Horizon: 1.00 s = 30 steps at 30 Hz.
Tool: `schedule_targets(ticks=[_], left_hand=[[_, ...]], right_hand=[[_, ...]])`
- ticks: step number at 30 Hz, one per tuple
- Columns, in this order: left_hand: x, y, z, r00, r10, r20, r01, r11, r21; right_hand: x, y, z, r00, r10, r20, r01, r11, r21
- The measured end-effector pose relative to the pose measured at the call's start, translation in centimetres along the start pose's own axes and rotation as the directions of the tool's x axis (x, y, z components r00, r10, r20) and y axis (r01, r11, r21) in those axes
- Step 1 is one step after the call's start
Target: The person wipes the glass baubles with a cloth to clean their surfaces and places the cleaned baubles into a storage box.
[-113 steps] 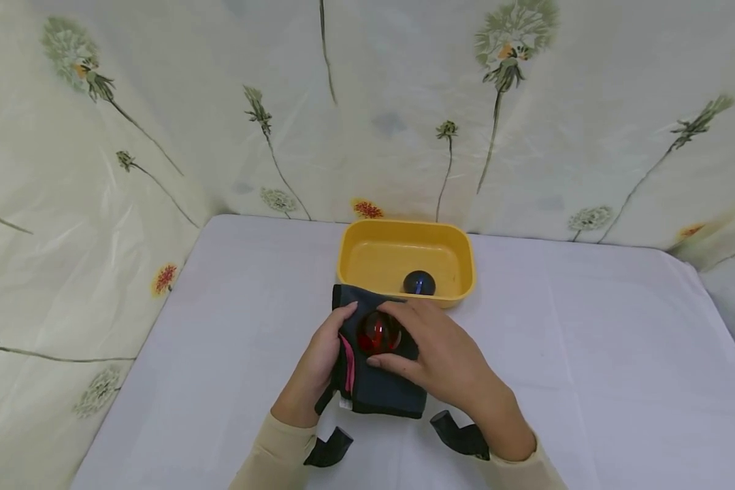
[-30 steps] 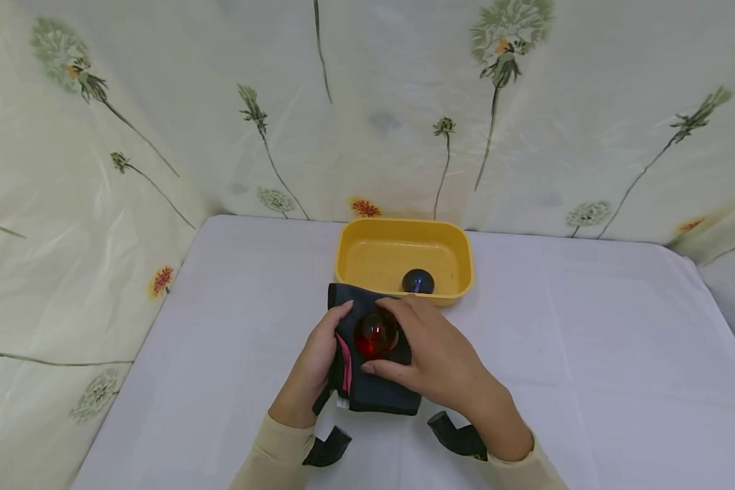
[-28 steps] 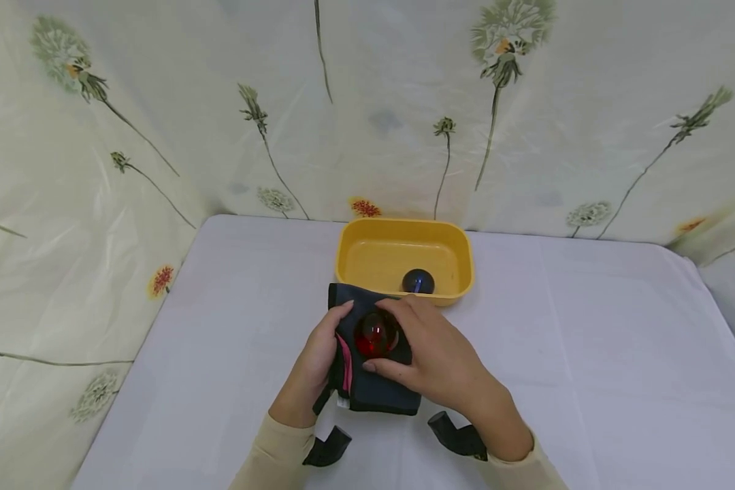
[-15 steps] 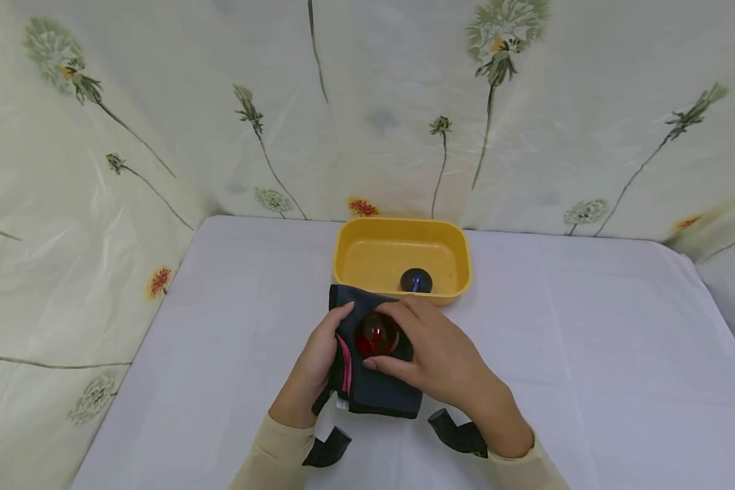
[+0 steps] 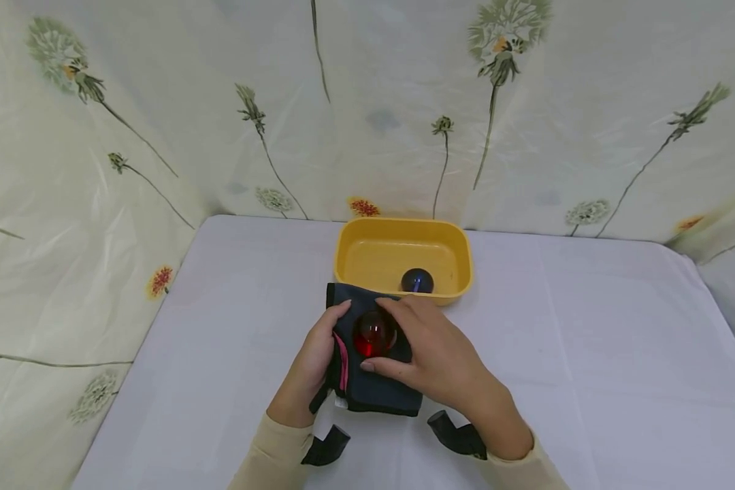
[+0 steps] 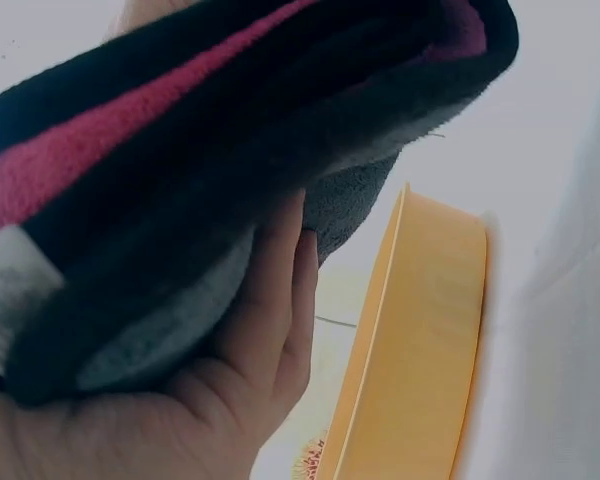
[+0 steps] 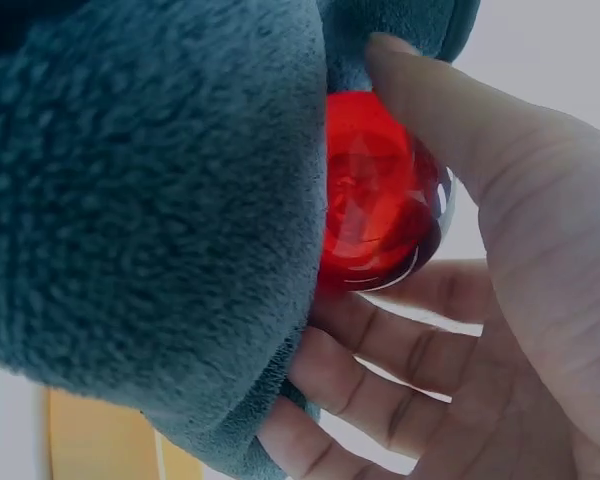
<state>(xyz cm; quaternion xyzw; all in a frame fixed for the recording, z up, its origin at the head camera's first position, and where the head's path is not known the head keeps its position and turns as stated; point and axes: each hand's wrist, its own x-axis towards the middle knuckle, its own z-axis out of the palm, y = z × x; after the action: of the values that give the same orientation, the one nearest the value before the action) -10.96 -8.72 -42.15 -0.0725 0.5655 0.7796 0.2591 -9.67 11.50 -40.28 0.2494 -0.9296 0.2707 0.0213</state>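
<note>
My left hand (image 5: 318, 350) grips a folded dark blue-grey towel (image 5: 376, 395) with black edging and a pink strip showing in its fold. The thumb lies on top; in the left wrist view the fingers support the towel (image 6: 130, 280) from beneath. Against the towel's face sits a clear red ball (image 5: 373, 335), glossy like glass. My right hand (image 5: 444, 350) curls round this ball, thumb on the near side and fingers on the far side. In the right wrist view the red ball (image 7: 370, 200) presses into the cloth, its left part hidden by a flap.
A yellow plastic tub (image 5: 380, 255) stands just beyond the towel, with a dark blue ball (image 5: 417, 280) inside at its near wall. The table has a white cloth (image 5: 588, 340). Black curved pieces (image 5: 459, 435) stick out by both wrists. A flower-printed curtain (image 5: 380, 122) hangs behind.
Hands, towel and red ball keep nearly the same pose, with small shifts to and fro. The glints in the ball change slightly. The blue ball stays in the tub.
</note>
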Motion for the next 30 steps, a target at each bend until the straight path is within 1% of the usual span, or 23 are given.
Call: schedule_targets(ticks=[7,10,15,21,23,30], left_hand=[[0.18,-0.06,0.02,1.0,-0.001,0.002,0.001,1.0,-0.017],[0.24,-0.03,0.09,1.0,-0.008,0.004,0.008,1.0,-0.023],[0.27,-0.12,0.09,1.0,-0.021,0.022,0.022,0.999,-0.027],[0.15,-0.08,-0.03,1.0,-0.019,-0.003,0.019,0.999,-0.031],[0.11,0.0,-0.06,1.0,-0.017,0.002,0.017,0.999,-0.037],[0.11,0.07,-0.03,0.999,-0.02,0.029,0.021,0.999,-0.048]], right_hand=[[-0.01,0.16,0.09,0.997,-0.069,-0.044,0.068,0.998,-0.009],[0.03,0.22,0.05,0.995,-0.082,-0.054,0.081,0.996,-0.02],[0.07,0.23,-0.04,0.997,-0.067,-0.046,0.066,0.997,-0.028],[0.24,-0.06,0.17,0.998,-0.054,-0.019,0.053,0.998,-0.024],[0.29,-0.12,0.22,0.998,-0.054,-0.015,0.053,0.998,-0.028],[0.22,0.0,0.14,0.997,-0.066,-0.044,0.065,0.998,-0.026]])
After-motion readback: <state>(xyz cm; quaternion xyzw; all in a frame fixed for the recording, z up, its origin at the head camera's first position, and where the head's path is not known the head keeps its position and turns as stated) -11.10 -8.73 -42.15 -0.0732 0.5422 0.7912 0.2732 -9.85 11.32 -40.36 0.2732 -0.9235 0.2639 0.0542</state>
